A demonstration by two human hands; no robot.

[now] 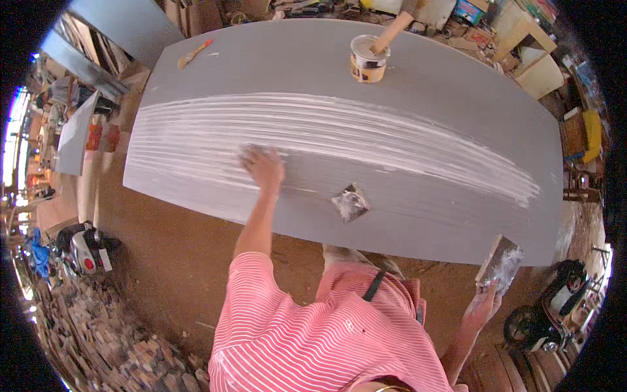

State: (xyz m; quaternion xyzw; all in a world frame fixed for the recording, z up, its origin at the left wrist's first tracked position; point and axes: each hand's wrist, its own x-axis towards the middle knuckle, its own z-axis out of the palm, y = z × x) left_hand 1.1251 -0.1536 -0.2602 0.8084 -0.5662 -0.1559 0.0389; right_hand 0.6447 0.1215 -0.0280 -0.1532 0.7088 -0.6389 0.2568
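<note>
My left hand lies on the large grey board, fingers spread and slightly blurred, at the lower edge of a band of white streaks. My right hand grips a flat metal plate smeared with white paste, near the board's front right edge. A square plate coated in paste rests on the board between my hands. A tub with a wooden stick standing in it is at the back. A paintbrush lies at the back left.
Sheet panels lean at the back left, near a person at the far left. Motorbikes stand at the left and right. Wood offcuts are heaped at lower left; assorted clutter lines the back and right.
</note>
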